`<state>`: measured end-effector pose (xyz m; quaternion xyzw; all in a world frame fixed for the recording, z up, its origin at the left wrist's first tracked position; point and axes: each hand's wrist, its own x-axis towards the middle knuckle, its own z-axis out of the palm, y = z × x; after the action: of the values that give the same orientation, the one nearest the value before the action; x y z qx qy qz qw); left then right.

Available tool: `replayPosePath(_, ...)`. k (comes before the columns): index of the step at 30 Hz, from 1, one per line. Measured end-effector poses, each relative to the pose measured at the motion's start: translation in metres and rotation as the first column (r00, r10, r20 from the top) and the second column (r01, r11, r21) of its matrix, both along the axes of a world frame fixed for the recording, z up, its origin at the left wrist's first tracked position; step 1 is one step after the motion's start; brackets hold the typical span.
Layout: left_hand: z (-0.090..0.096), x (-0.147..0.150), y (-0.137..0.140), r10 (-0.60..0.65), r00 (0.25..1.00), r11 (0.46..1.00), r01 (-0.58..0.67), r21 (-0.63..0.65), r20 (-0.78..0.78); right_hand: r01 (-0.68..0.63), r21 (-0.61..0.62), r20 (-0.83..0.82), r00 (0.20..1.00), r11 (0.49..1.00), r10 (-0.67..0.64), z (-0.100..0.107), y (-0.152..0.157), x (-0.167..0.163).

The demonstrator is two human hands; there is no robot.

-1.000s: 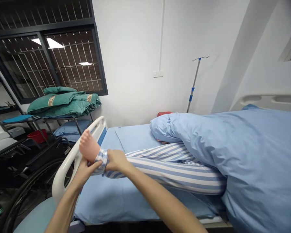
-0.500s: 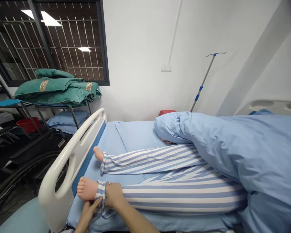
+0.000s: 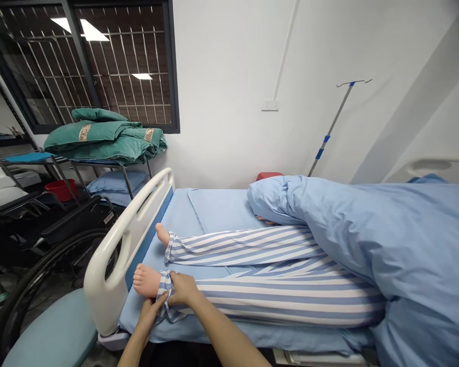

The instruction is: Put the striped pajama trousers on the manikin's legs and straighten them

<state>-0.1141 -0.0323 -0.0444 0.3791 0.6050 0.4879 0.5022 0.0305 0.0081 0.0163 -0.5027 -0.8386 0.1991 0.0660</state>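
A manikin's near leg, in striped trousers [image 3: 283,302], lies on the light-blue bed sheet [image 3: 222,206]. My right hand [image 3: 182,288] is wrapped over the lower leg just above the ankle, gripping it through the cloth. Beneath the ankle, my left hand [image 3: 150,313] has its thumb on the trouser cuff [image 3: 164,283]; its fingers are partly hidden under the leg. The bare near foot [image 3: 146,280] points up beside my left hand. Farther back lies the other leg, its foot [image 3: 162,234] toward the footboard.
A white footboard [image 3: 99,278] stands left of the feet. A blue quilt [image 3: 340,219] covers the upper body. Beyond the footboard are a wheelchair [image 3: 49,270], a teal stool [image 3: 51,331] and folded green bedding [image 3: 107,140]. An IV pole [image 3: 331,127] leans behind the bed.
The view has shifted slightly left and down, so the bed and legs appear a little higher and the stool shows more. Both hands keep their hold at the ankle.
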Motion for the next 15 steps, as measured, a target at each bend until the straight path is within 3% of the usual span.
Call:
replayPosePath(3, 0.002, -0.001, -0.004, 0.030, 1.000, 1.000, -0.030, -0.002, -0.006, -0.038, -0.011, -0.166, 0.985, 0.999, 0.035, 0.009, -0.002, 0.013)
replayPosePath(6, 0.003, -0.001, -0.006, 0.047, 0.999, 0.999, -0.047, -0.006, 0.010, 0.020, 0.079, -0.251, 0.968, 0.997, 0.001, 0.016, -0.004, 0.037)
replayPosePath(11, 0.000, 0.001, -0.008, 0.050, 0.997, 0.999, -0.050, 0.004, 0.061, 0.213, 0.142, -0.162, 0.968, 0.967, -0.190, 0.022, -0.011, 0.109)
replayPosePath(15, -0.007, 0.000, -0.007, 0.117, 0.977, 0.992, -0.124, 0.027, 0.178, 0.339, 0.109, -0.117, 0.938, 0.935, -0.326, 0.012, -0.022, 0.165)
